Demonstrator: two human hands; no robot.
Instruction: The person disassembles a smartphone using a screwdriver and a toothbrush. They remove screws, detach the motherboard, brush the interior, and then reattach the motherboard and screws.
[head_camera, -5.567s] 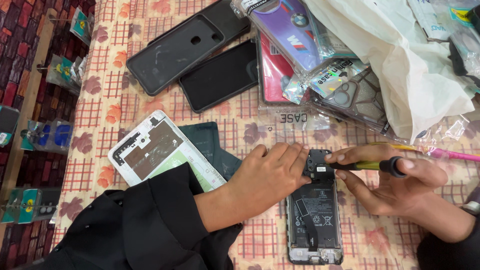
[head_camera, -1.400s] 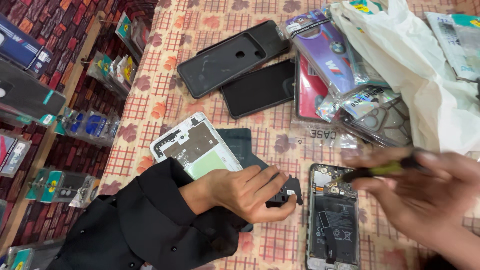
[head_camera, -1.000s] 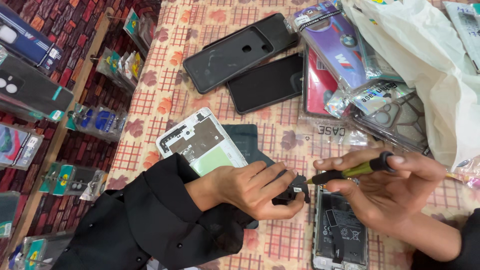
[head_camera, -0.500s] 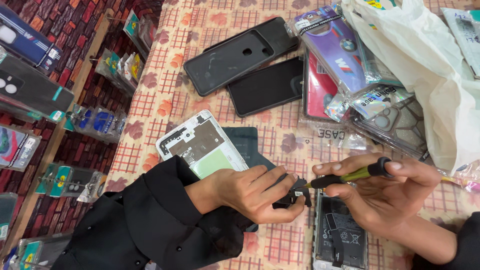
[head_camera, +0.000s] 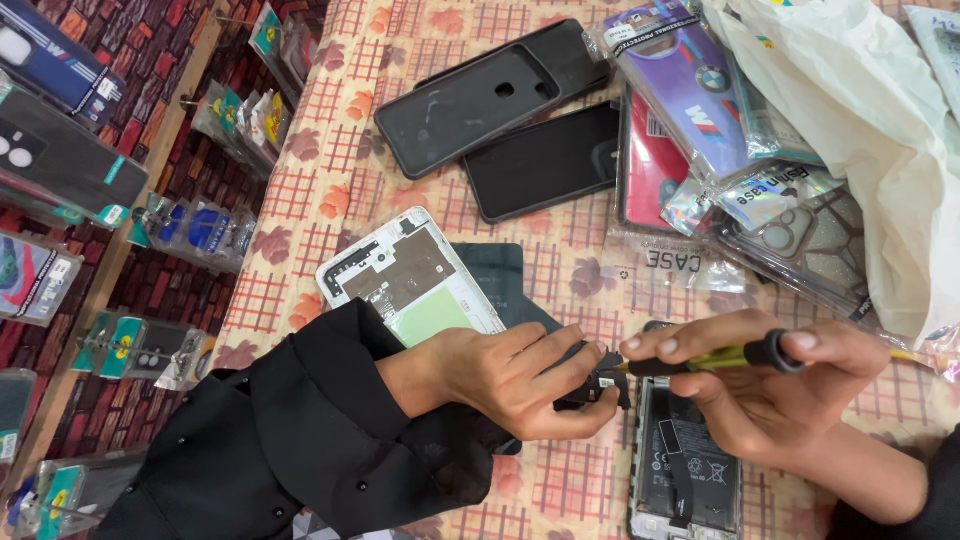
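My left hand (head_camera: 520, 375) pinches a small black phone part (head_camera: 603, 386) between thumb and fingers, just above the table. My right hand (head_camera: 775, 395) grips a screwdriver (head_camera: 715, 358) with a yellow-green handle and black cap, its tip touching that part. Under my right hand lies an opened phone (head_camera: 688, 470) with its battery and inner board showing. Black sleeves cover both forearms.
An opened white phone frame (head_camera: 410, 283) and a dark back cover (head_camera: 495, 272) lie beside my left wrist. Black phone cases (head_camera: 470, 98), a black phone (head_camera: 545, 160), packaged cases (head_camera: 700, 100) and a white plastic bag (head_camera: 860, 120) fill the far table. Packaged accessories hang at left (head_camera: 60, 170).
My right hand has brought the screwdriver in from the right until its tip meets the black part. My left hand stays put, holding the part.
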